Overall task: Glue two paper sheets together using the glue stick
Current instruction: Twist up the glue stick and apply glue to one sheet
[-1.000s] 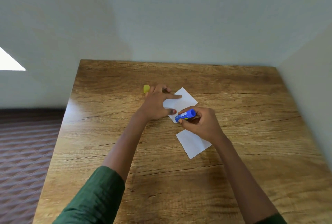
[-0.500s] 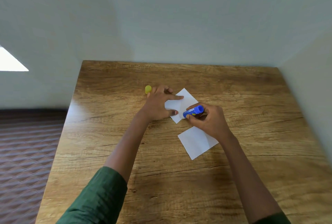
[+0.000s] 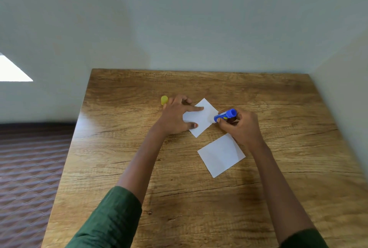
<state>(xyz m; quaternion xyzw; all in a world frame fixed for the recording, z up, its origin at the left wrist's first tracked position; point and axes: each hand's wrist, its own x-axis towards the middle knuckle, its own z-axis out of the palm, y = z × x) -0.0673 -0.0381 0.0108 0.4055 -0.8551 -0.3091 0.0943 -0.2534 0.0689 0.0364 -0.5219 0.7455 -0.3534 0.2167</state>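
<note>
white paper, two small square sheets on a wooden table [image 3: 278, 198]. far sheet [image 3: 201, 117] lies at about 12 o'clock from the near sheet [image 3: 221, 155]; the two are close but apart, not overlapping. yellow cap [image 3: 164, 100] stands off at 10 o'clock from the far sheet, just beside the left hand.

left hand [image 3: 175, 117]: spread flat, index finger and thumb pressing the far sheet's left part to the table; it pins, it clamps nothing. right hand [image 3: 242, 128]: fingers closed round the blue glue stick [image 3: 225, 116], which is tilted, its low end at the far sheet's 3 o'clock edge. actual glue-to-paper contact is too small to confirm.

step in hand, by judgement: spreading glue on the far sheet.

to do it well:
- keep the left hand pinning, since light paper will likely drag with a sticky tip.
- stroke away from the pinned side, toward the free edge, so the sheet is pulled taut and not buckled.
- light pressure; cover edges and corners.
- risk: running off the 3 o'clock edge leaves glue on the table.
- near sheet is untouched; lay it on promptly.
</note>
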